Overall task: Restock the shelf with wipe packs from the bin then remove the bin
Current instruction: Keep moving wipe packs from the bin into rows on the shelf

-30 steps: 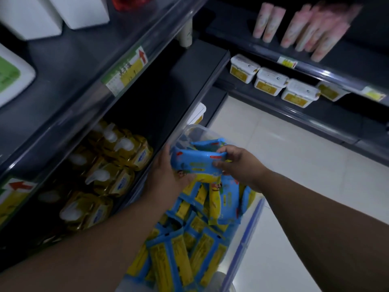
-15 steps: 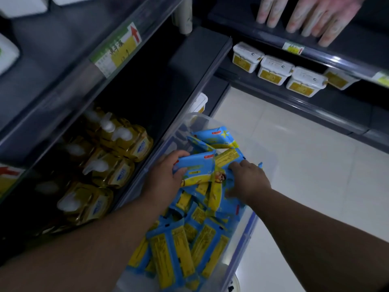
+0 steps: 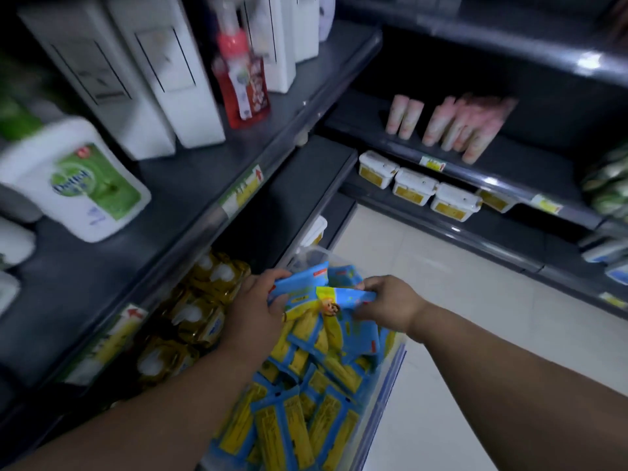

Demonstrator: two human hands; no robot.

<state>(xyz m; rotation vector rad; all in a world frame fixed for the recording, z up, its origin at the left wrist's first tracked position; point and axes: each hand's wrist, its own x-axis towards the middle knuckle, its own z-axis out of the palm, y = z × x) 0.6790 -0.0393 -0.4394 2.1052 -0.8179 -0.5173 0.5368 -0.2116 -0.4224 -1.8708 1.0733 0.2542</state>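
Right then, a blue and yellow wipe pack (image 3: 334, 296) was up just above the heap of packs in the clear bin (image 3: 390, 379). The left hand (image 3: 253, 312) curled round its left end. The right hand (image 3: 387, 302) pinched its right end. So both hands had hold of it. It looked soft, light and squashy. Its shiny wrap could slip, so holding it by the flat sides seemed best. The bin was close beside the low shelf (image 3: 299, 192), to its right. Yellow packs (image 3: 193, 317) lay on that shelf.
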